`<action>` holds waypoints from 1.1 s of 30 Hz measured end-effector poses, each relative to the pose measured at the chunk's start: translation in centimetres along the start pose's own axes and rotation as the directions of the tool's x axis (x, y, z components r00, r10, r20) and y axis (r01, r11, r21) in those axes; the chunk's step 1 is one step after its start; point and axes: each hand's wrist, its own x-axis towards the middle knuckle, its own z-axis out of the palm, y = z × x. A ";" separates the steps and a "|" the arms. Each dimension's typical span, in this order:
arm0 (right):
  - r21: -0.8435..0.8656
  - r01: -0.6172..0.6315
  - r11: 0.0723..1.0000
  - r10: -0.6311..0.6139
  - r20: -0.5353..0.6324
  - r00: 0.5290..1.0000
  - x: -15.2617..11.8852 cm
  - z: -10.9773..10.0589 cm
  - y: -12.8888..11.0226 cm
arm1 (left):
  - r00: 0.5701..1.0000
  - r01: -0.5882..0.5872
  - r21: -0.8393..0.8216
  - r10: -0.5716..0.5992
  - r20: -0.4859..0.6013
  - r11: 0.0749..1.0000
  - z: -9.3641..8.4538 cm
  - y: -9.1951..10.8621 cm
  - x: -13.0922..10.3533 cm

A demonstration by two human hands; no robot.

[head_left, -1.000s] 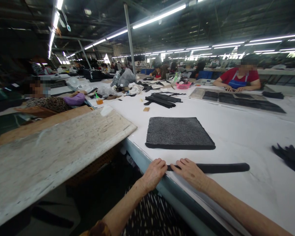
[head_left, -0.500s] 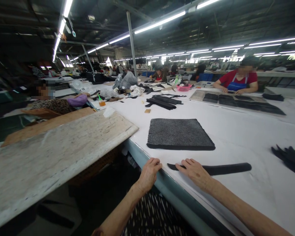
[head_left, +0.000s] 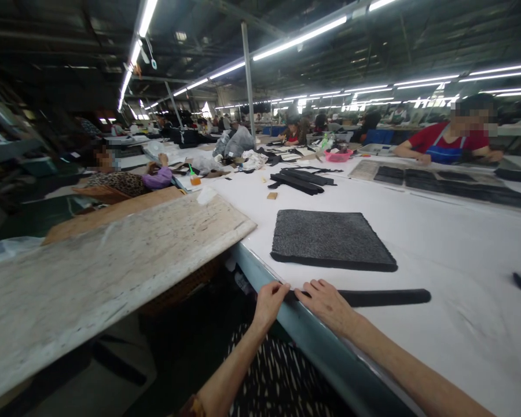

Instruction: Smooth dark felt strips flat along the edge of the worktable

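Note:
A long black fabric strip (head_left: 384, 297) lies on the white tabletop close to its near edge, its left end reaching that edge. My left hand (head_left: 269, 304) is at the edge, fingers and thumb pinched on the strip's left end. Just to the right, my right hand (head_left: 323, 302) bends over the same strip, its fingers closed on it and covering part of it. Beyond both hands sits a flat dark grey, fleecy-looking fabric piece (head_left: 332, 238) with a smooth black band along its near side.
A worn pale board (head_left: 125, 260) juts in at the left. Farther back are several black strips (head_left: 301, 180), a small tan block (head_left: 272, 196), a pink basket (head_left: 338, 156) and a bottle of orange liquid (head_left: 194, 178). One co-worker (head_left: 454, 142) stands across the table, another (head_left: 121, 176) at left.
The strip has slid left toward the table edge under my right hand. My left hand, empty before, has taken hold of its end. The view has turned slightly left.

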 end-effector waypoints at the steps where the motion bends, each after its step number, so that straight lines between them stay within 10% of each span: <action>1: 0.007 0.002 1.000 -0.002 0.000 1.000 0.1 0.1 0.0 | 0.999 0.031 -0.033 -0.031 0.010 0.999 0.1 -0.1 0.2; 16: 0.025 0.080 0.996 -0.078 -0.077 0.994 -4.0 1.5 3.4 | 0.980 0.198 -0.221 -0.192 0.049 0.955 -0.5 -3.0 1.1; 33: 0.007 0.104 0.995 -0.103 -0.094 0.990 -7.8 0.2 4.0 | 0.932 0.331 -0.159 -0.349 -0.099 0.930 -4.2 -10.6 0.5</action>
